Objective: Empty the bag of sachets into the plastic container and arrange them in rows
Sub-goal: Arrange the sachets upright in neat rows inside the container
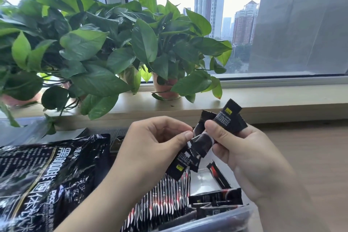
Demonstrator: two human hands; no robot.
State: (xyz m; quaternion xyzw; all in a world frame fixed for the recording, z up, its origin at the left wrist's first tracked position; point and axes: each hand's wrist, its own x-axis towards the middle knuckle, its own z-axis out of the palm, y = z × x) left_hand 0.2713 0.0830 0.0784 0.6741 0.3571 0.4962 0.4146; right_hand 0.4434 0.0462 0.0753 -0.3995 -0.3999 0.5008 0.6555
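Black sachets [228, 117], a small fan of them, gripped in the right hand [248, 152]; left hand [154, 137] pinching another by its crimped end, both raised just above the plastic container [226, 218]. Best done by squaring the edges, turning the print one way, then slotting the bunch upright against the standing row [165, 203], not dropping it flat like the loose ones [216, 197] alongside. Light pinch advised, to avoid creasing.

Bag [47, 171] lying just left of the container on the surface [301, 147]; whether emptied, impossible to tell. Container's near wall cut off at the bottom edge, far end hidden behind the hands. Count of sachets in the grip unclear.
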